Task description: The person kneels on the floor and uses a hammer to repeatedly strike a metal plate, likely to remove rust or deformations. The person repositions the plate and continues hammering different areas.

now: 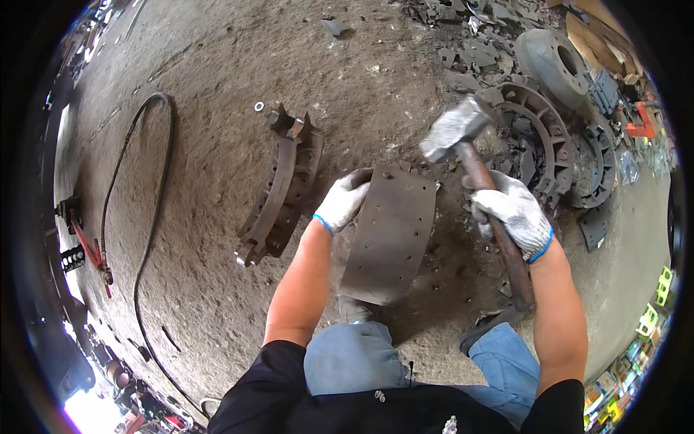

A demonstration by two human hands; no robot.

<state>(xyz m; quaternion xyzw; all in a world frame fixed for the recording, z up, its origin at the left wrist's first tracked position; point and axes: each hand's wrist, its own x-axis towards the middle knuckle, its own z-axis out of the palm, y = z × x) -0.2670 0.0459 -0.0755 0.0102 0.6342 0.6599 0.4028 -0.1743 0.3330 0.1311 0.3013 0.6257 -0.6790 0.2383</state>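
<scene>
Curved brown metal plate (pixel 390 235) dotted with small holes, at centre; brown-handled grey metal hammer (pixel 475 163) to its right.
White-gloved right hand (pixel 513 212) closed around the hammer's handle; white-gloved left hand (pixel 343 200) gripping the plate's upper left edge.

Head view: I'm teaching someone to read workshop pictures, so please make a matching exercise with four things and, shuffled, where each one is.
1. Hammer
2. Drilled curved plate
3. Black hose
4. Small pale ring

A. At the left hand, which touches its edge
B. Near the upper end of the ribbed metal piece
C. In the right hand
D. Looped along the floor at the picture's left

Pairs: 1-C, 2-A, 3-D, 4-B
</scene>
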